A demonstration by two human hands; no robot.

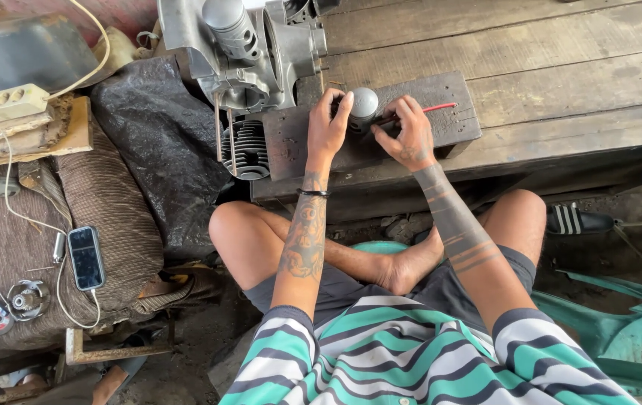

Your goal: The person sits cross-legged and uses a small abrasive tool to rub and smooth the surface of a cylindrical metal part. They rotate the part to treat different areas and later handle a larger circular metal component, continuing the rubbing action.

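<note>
Between your two hands the grey piston (364, 103) stands dome-up on the dark wooden block (291, 142); your left hand (328, 124) pinches its side, your right hand (409, 133) drives a red-handled tool (438, 108) in crosswise from the right.

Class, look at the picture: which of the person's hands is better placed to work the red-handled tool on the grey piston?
Right. The right hand already holds the red-handled tool beside the grey piston; the left hand steadies the piston.
</note>
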